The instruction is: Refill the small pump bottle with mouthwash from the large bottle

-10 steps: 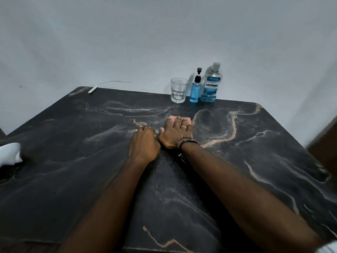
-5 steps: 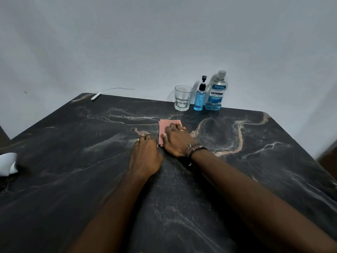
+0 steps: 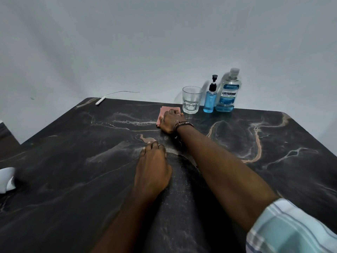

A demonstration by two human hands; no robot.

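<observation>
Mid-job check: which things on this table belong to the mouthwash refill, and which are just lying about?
For the refill:
small pump bottle
large Listerine bottle

Lying about:
empty glass
pink cloth, under the right hand
white cable
white object at the table's left edge

Two bottles: one small pump bottle (image 3: 209,101), one large Listerine bottle (image 3: 227,92). One glass (image 3: 191,99), one pink cloth (image 3: 167,111), two hands: left (image 3: 152,168), right (image 3: 170,121).

You're working in dim, flat light — soft shadows on the wall (image 3: 164,42), a dull sheen on the desk (image 3: 73,179), wide-angle bowing and blur at the edges.
</observation>
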